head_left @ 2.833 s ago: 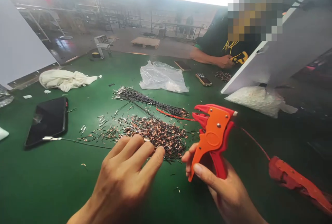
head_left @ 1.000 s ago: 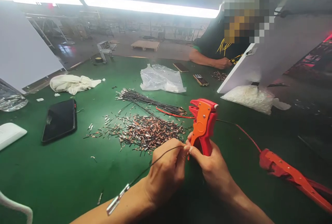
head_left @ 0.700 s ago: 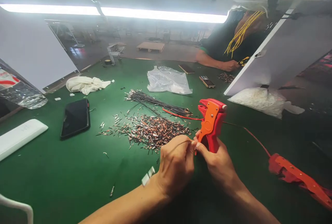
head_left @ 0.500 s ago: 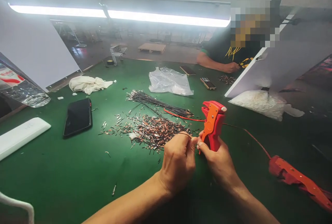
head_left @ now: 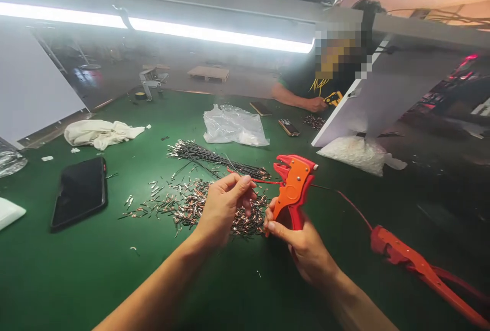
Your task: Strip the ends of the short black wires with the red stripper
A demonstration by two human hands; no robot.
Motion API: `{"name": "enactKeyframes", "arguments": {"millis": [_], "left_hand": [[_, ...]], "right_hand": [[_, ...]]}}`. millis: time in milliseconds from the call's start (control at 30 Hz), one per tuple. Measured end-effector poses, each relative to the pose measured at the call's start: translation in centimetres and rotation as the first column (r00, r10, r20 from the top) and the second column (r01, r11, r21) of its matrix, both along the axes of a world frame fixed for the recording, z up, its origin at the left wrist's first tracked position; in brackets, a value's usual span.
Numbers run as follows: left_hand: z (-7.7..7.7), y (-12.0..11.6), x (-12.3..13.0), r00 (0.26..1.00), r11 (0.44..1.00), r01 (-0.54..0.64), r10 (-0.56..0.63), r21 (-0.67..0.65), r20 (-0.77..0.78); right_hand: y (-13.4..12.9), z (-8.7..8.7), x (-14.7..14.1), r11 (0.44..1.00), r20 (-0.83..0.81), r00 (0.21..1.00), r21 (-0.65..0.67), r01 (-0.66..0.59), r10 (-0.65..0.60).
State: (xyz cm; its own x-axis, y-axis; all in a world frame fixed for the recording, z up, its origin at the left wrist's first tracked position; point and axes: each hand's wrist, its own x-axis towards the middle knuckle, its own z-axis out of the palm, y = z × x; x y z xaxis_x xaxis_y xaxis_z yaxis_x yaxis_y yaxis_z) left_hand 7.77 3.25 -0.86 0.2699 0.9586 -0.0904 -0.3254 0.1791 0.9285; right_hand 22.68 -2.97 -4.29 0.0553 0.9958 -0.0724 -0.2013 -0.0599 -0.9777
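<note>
My right hand is wrapped round the handles of an orange and red wire stripper, its jaws pointing up and left. My left hand is closed in a pinch left of the stripper, over a heap of cut wire bits. A thin dark wire sticks up from its fingertips. Behind the hand lies a bundle of black wires with bare silvery ends at the left. A red cord passes behind the stripper toward the right.
A second orange stripper lies at right. At left are a black phone and a cream cloth. Behind are a clear plastic bag, two phone-like devices, and a bag of white pieces beside a white panel. A co-worker sits across the table.
My left hand has moved up and left, away from the stripper's handles, and turned with the wire. My right hand still holds the stripper. The whole view has shifted to the right.
</note>
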Motion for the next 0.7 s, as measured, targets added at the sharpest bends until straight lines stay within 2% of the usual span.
{"name": "enactKeyframes", "arguments": {"millis": [300, 433, 567, 700], "left_hand": [[2.6, 1.5, 0.0, 0.988, 0.997, 0.066, -0.06, -0.041, 0.145], [4.1, 2.0, -0.3, 0.988, 1.0, 0.022, -0.021, -0.005, 0.152], [4.9, 1.7, -0.3, 0.997, 1.0, -0.025, 0.024, 0.007, 0.076], [5.0, 0.8, -0.4, 0.99, 0.994, -0.086, 0.092, 0.061, -0.108]], "right_hand": [[-0.5, 0.5, 0.9, 0.983, -0.224, 0.957, 0.04, -0.179, 0.183], [-0.6, -0.6, 1.0, 0.959, -0.291, 0.914, 0.108, -0.263, 0.284], [-0.8, -2.2, 0.8, 0.926, -0.275, 0.886, 0.167, -0.337, 0.372], [-0.9, -2.6, 0.7, 0.913, -0.291, 0.866, 0.171, -0.371, 0.406]]}}
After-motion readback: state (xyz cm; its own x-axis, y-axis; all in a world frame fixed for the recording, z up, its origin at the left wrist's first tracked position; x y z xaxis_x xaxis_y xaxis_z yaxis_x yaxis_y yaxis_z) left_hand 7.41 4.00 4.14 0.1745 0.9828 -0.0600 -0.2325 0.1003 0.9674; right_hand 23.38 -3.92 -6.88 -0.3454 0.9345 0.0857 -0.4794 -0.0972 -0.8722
